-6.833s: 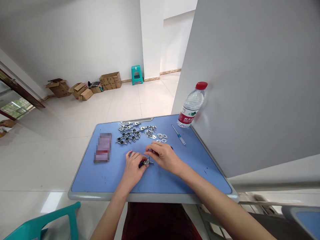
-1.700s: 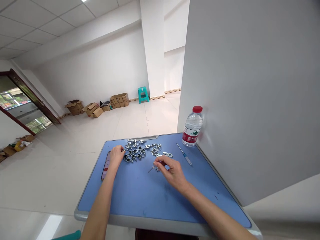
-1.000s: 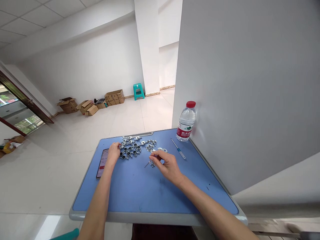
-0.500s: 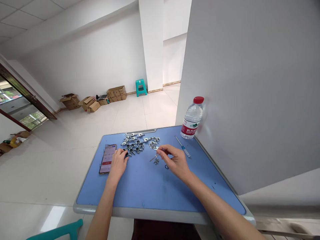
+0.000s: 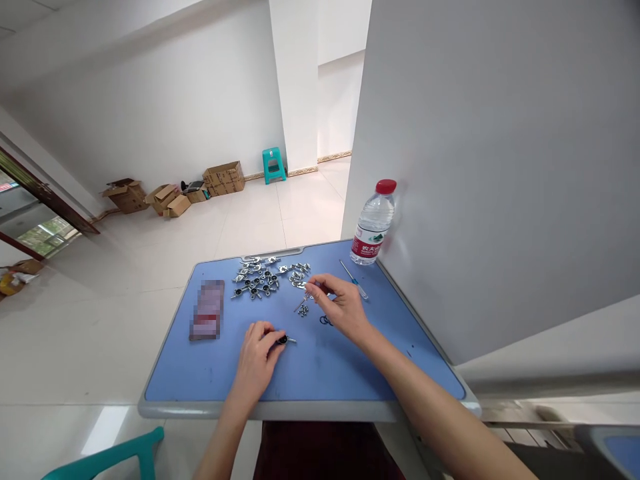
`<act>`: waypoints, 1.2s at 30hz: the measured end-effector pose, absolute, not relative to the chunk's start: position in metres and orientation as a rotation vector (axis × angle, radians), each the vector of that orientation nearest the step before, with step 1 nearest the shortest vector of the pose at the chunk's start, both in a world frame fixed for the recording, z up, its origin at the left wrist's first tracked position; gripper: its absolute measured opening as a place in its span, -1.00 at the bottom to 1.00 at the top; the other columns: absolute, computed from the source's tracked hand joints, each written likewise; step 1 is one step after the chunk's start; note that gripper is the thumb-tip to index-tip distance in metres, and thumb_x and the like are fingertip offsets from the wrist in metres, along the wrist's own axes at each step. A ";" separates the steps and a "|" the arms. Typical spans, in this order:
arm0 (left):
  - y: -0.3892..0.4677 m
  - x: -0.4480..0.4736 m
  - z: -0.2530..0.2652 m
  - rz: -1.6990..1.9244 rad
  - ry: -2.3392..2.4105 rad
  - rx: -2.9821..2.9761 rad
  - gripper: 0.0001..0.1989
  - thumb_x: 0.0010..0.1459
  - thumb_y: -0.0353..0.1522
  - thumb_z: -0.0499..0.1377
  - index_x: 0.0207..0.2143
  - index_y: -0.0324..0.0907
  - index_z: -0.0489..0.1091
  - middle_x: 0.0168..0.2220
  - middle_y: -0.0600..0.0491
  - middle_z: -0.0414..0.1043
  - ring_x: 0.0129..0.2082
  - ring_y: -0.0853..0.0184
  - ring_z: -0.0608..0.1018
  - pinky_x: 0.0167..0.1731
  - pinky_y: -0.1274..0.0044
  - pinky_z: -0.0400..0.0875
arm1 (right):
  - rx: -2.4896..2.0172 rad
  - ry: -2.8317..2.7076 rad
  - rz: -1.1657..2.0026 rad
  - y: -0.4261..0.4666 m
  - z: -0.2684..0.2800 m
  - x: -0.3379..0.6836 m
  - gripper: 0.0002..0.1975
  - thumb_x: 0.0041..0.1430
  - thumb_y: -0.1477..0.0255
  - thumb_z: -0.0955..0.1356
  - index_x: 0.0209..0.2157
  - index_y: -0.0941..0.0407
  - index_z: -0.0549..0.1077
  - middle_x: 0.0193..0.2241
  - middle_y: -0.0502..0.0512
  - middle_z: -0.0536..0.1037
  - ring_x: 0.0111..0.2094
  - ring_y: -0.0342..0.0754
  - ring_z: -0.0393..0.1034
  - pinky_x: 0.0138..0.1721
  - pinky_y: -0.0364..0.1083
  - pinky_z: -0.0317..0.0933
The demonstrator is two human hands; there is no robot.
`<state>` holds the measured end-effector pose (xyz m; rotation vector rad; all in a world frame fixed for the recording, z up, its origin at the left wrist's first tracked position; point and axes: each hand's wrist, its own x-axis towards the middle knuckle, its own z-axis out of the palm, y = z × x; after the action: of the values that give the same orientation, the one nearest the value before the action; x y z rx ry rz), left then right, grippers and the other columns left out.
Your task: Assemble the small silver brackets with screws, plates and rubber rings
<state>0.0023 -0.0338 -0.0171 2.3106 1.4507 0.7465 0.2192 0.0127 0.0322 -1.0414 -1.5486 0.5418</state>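
Note:
On the blue table, my left hand (image 5: 257, 357) pinches a black-and-silver metal fitting (image 5: 283, 340) with a short rod pointing right. My right hand (image 5: 337, 303) is closed on a small screwdriver (image 5: 300, 305); its thin metal shaft slants down to the left, and most of its handle is hidden by the fingers. Just below the tip lies a little heap of screws (image 5: 303, 311). Black rings (image 5: 325, 320) rest beneath the right hand. Farther back are several similar black-centred fittings (image 5: 255, 291) and a group of silver metal plates (image 5: 299, 275).
A phone (image 5: 207, 310) lies at the table's left. To the right are a blue-handled screwdriver (image 5: 357, 283) and a water bottle (image 5: 373, 223) beside a grey partition (image 5: 490, 167). Cardboard boxes (image 5: 224, 179) and a teal stool (image 5: 273, 165) stand on the floor beyond.
My left hand has moved from the pile of fittings toward the table's front with one fitting in its fingers. My right hand still holds the small screwdriver above the screws. The view has shifted slightly.

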 end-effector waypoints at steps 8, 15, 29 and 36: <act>-0.038 0.008 -0.015 0.720 1.399 2.146 -0.60 0.19 -0.44 0.15 0.09 -0.03 0.34 -0.04 -0.01 0.40 -0.01 0.17 0.42 0.02 0.29 0.36 | -1.139 -1.456 0.635 0.022 0.029 0.227 -0.74 0.28 0.24 0.23 -0.30 0.12 0.42 -0.56 -0.01 0.42 -0.52 -0.11 0.31 -0.46 -0.13 0.23; -0.040 0.010 -0.016 0.746 1.432 2.101 -0.69 0.18 -0.41 0.16 -0.01 -0.07 0.36 -0.07 -0.01 0.43 -0.03 0.15 0.42 -0.01 0.27 0.36 | -1.310 -1.407 0.694 0.035 0.032 0.254 -0.77 0.29 0.37 0.11 -0.15 0.09 0.32 -0.54 -0.08 0.33 -0.56 -0.12 0.28 -0.51 -0.13 0.21; -0.037 0.007 -0.025 0.759 1.433 2.171 -0.74 0.17 -0.39 0.17 -0.06 -0.06 0.39 -0.08 -0.01 0.44 -0.05 0.14 0.45 -0.05 0.29 0.40 | -1.545 -2.073 0.623 0.037 0.024 0.264 -0.81 0.13 0.63 0.29 -0.40 0.08 0.48 -0.45 -0.02 0.50 -0.46 -0.13 0.30 -0.45 -0.17 0.04; -0.035 0.007 -0.025 0.772 1.421 2.186 -0.73 0.15 -0.41 0.18 -0.07 -0.08 0.40 -0.10 -0.01 0.46 -0.08 0.14 0.47 -0.09 0.29 0.43 | -1.577 -2.066 0.481 0.046 0.014 0.254 -0.82 0.25 0.57 0.27 -0.31 0.11 0.50 -0.36 0.05 0.50 -0.44 -0.14 0.32 -0.43 -0.16 0.07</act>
<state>0.0072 -0.0354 -0.0254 2.1863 1.4214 0.7721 0.2543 0.0456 0.0137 -1.5774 -2.0662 0.4812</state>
